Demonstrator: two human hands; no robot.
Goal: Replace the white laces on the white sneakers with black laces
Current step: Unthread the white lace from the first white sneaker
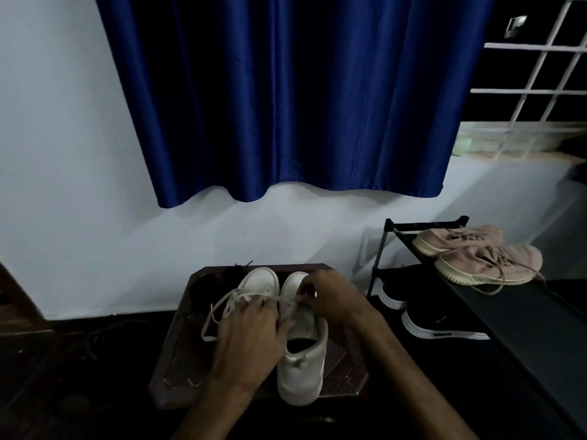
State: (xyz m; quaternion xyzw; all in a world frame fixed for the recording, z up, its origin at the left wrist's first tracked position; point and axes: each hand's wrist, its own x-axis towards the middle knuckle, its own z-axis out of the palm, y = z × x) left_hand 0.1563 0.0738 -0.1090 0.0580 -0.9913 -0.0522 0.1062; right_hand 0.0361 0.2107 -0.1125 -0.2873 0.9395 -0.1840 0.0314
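Observation:
Two white sneakers stand side by side on a small dark wooden stool (178, 369), toes toward the wall. The right sneaker (301, 369) shows its heel and opening; the left sneaker (259, 279) is mostly hidden under my left hand (251, 341). White laces (219, 308) loop out loosely to the left. My left hand rests over the sneakers with fingers pinching the white lace. My right hand (330, 296) pinches the lace near the right sneaker's eyelets. Black laces (243, 265) lie at the stool's far edge, partly lost in the dark.
A black shoe rack (524, 315) stands to the right, with pink sneakers (476, 258) on top and black sneakers (422, 322) below. A blue curtain (286, 96) hangs on the white wall behind. The floor is dark.

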